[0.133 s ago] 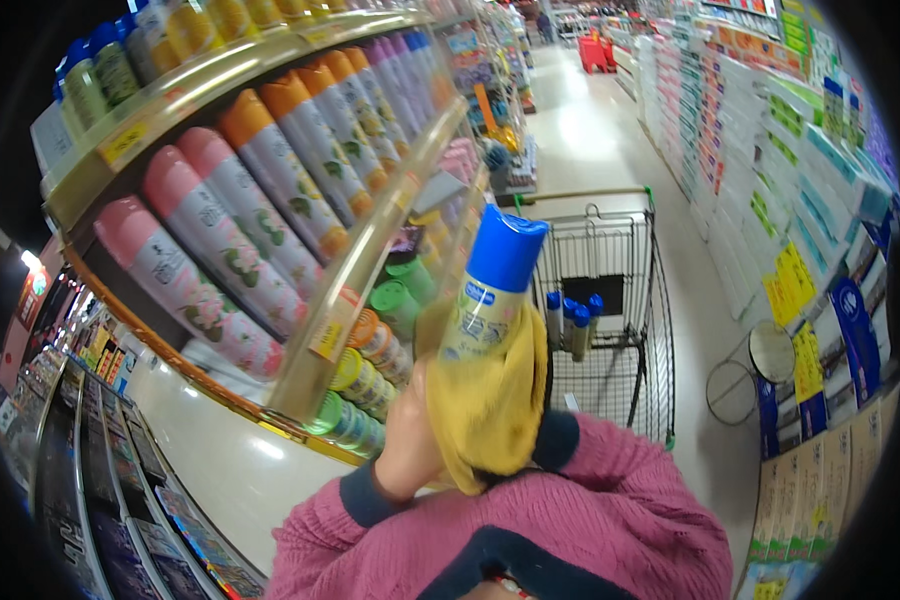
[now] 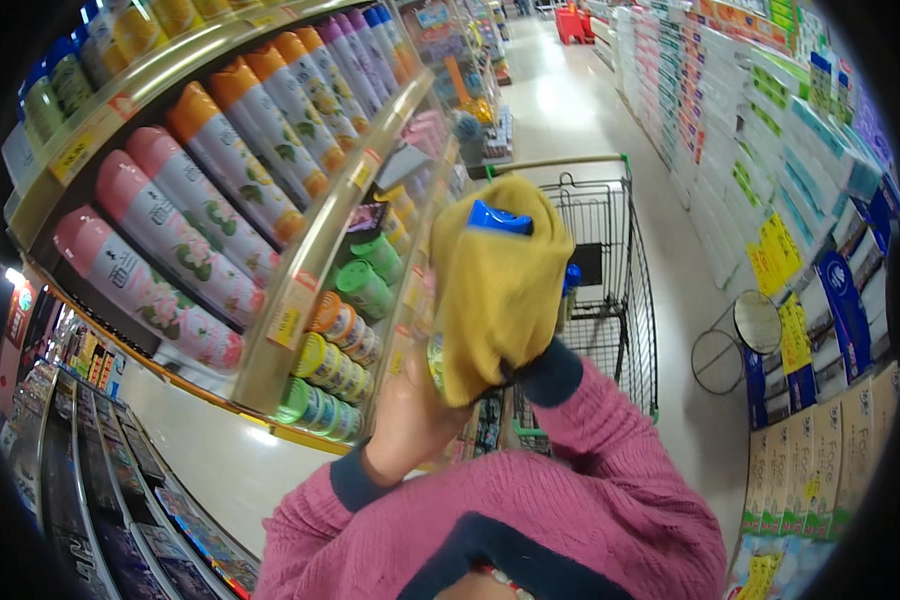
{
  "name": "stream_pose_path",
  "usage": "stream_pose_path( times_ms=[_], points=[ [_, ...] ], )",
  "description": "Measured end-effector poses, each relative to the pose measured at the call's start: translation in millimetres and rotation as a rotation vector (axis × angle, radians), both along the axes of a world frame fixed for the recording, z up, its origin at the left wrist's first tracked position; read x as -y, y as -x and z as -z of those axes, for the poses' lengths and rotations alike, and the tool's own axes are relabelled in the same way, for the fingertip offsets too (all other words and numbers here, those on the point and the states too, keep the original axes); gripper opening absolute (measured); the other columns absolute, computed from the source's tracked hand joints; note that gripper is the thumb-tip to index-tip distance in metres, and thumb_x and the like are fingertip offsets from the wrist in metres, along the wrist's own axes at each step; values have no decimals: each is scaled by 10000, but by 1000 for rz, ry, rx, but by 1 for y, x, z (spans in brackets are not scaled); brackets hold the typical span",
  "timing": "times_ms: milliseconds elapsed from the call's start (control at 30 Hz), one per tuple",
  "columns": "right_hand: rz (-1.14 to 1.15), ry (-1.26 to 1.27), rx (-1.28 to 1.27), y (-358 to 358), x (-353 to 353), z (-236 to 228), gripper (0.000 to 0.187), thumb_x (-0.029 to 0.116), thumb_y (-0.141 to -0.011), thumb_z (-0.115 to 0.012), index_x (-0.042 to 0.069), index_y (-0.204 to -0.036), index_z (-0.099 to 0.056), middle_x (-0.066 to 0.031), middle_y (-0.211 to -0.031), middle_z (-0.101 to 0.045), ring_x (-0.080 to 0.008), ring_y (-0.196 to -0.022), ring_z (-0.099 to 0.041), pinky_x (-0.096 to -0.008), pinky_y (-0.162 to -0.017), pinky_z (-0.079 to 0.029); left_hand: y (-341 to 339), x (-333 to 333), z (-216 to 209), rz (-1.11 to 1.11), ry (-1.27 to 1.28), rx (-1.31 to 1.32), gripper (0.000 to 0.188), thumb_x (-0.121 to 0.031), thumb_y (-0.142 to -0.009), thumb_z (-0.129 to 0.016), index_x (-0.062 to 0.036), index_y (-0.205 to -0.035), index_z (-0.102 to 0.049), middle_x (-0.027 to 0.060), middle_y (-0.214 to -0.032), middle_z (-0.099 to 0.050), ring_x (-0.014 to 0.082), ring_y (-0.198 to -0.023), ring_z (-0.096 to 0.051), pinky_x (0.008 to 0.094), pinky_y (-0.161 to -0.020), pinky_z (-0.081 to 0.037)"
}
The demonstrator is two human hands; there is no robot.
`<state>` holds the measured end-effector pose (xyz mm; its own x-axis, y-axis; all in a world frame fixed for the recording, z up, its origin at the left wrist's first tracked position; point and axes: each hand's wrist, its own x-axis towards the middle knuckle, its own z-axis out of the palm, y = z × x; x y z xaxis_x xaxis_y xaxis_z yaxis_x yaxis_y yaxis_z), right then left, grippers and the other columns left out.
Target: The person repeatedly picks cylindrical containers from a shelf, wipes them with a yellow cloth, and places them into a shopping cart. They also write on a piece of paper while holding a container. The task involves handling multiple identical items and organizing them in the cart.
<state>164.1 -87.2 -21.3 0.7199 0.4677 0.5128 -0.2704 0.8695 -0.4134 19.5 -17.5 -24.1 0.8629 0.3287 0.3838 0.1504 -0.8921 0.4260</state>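
Note:
A spray can [image 2: 500,218] with a blue cap stands in front of my chest, tilted slightly. My left hand [image 2: 407,420] is closed around its lower part. Over the can's upper body and cap lies a yellow cloth [image 2: 500,310], leaving part of the blue cap showing. The cloth hides my right hand; its dark cuff [image 2: 550,372] comes out behind the fabric, and the hand grips the cloth against the can.
At the left, a shelf [image 2: 310,240] holds rows of spray cans [image 2: 185,250] and small round tubs [image 2: 335,365]. Ahead stands a wire shopping cart [image 2: 610,300] with blue-capped cans [image 2: 572,280] inside. Stacked packages [image 2: 770,150] line the right side, with a round-topped wire stand [image 2: 757,320] nearby.
The yellow cloth has risen from the can's body to wrap around its blue cap. The label, visible before, is now covered. The shelf has shifted left and down in view.

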Motion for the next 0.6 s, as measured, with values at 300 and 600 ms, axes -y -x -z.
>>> stream_pose_path(
  times_ms=[300, 600],
  points=[
    [230, 128, -41, -57, 25, 28, 327, 196, -1000, -495, 90, -1308, -469, -62, -1144, -576, -148, -1013, -547, -300, -858, -439, -22, 4, -3, 591, 1292, -375, 610, -181, -781, -787, -20, -1267, -455, 78, -916, -620, 223, -763, -625, 335, -684, -510],
    [529, 199, 98, -74, 42, 29, 387, 166, -964, -556, 80, -1329, -461, -67, -1179, -580, -167, -1023, -566, -309, -869, -467, -35, 12, 16, 894, 2001, -395, 688, -285, -748, -774, 24, -1233, -395, 171, -815, -579, 254, -661, -611, 359, -569, -506]
  ],
)
